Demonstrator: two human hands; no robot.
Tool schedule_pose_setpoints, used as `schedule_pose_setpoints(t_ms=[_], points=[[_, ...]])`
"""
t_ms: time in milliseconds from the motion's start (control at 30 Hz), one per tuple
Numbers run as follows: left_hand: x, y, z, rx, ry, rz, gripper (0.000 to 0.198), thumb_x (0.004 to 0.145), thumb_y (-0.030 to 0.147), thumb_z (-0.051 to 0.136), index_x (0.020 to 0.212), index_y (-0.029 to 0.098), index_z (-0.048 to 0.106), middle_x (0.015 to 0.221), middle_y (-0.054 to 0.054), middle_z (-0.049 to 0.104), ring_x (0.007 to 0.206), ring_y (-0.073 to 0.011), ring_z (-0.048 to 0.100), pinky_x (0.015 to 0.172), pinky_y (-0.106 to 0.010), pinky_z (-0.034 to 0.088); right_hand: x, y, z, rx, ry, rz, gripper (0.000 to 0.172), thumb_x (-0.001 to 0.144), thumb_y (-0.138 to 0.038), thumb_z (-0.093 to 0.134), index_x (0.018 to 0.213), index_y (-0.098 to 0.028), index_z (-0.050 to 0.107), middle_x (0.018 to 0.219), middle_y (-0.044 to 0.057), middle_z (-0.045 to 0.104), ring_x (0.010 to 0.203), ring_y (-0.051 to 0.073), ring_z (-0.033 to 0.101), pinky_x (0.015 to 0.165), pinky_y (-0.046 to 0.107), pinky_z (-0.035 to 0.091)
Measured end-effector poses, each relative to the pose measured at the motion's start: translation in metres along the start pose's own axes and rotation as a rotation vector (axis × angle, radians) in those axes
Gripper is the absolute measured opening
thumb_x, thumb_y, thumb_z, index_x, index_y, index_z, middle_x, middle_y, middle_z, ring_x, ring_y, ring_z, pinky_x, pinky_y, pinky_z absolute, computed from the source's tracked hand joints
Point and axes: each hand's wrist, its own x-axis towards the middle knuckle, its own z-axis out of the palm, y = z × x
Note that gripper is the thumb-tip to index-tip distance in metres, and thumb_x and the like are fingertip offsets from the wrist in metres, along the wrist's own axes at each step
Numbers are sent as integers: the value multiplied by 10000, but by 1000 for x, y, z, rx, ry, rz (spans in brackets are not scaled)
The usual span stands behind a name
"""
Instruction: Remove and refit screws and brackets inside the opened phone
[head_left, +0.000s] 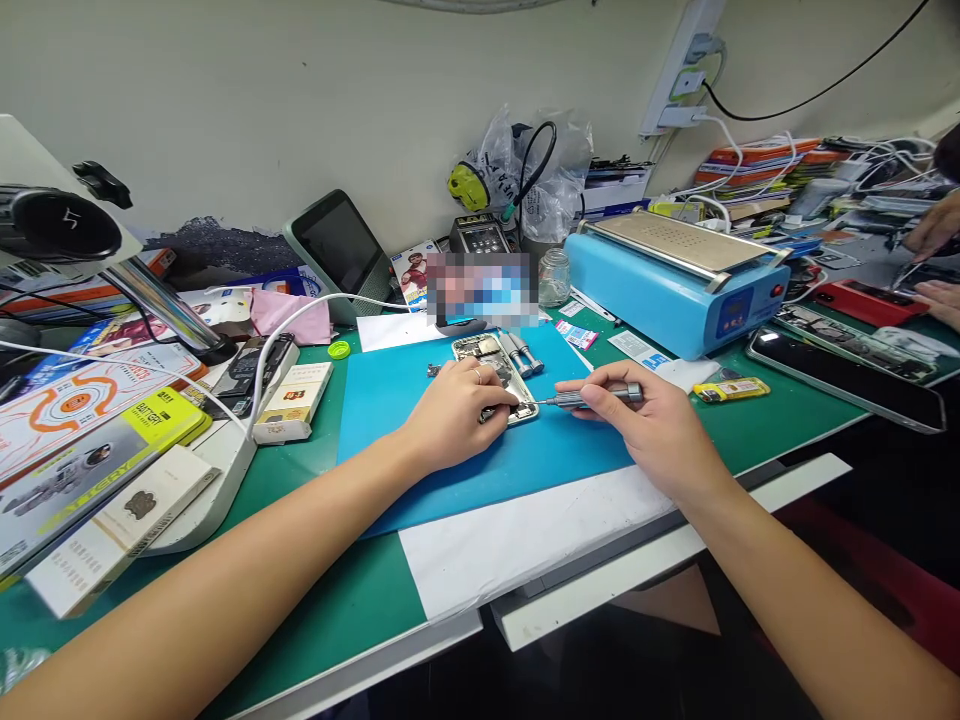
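Observation:
On the blue mat [390, 440] lies an opened phone [529, 408], its inner parts bare. My left hand [461, 415] rests over the phone's left side, a ring on one finger. Its thumb and fingers are closed near the phone's lower end, around a small dark bit I cannot make out. In my right hand [652, 420] is a grey screwdriver [577, 398], gripped between thumb and fingers. The thin tip points left and reaches the phone's lower right edge. Grey cylindrical tools [523, 355] lie against the phone's upper right side.
A blue heating-plate machine [660, 290] stands at the back right, with a glass jar [555, 278] beside it. Boxes [296, 400] and a white-based stand crowd the left. Phones [847, 378] lie to the right, near another person's hands [937, 235]. A white cable [300, 305] crosses the left side.

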Motion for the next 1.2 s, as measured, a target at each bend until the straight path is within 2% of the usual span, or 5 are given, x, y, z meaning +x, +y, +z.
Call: schedule_pose_setpoints(t_ms=[600,867,1067,1200], points=[[1,1,0,4,0,3,259,979,213,586,1090,239,819,989,-57,757,934,-231,606,856,-402,447,1,-1,1,34,28,12,390,796,-593,853,857,-246,686,961,54,829,1050,295,806,852,413,712],[0,2,-1,31,21,-35,193,966,227,618,1035,218,798,960,-56,733,944,-233,600,793,-390,419,1,-1,1,46,38,24,365,785,-574,869,849,-259,695,932,51,824,1012,301,808,866,449,712],[0,1,2,12,61,-53,216,950,234,575,983,218,787,941,-60,734,943,-251,599,755,-415,399,6,-1,-4,75,45,47,366,774,-591,869,870,-286,692,973,51,826,1009,304,808,816,427,722],[-2,2,3,-32,101,-59,209,943,245,555,973,206,759,906,-55,717,905,-241,591,768,-423,410,20,1,-11,39,-23,96,394,766,-605,871,848,-268,684,900,50,827,888,281,822,745,392,724]])
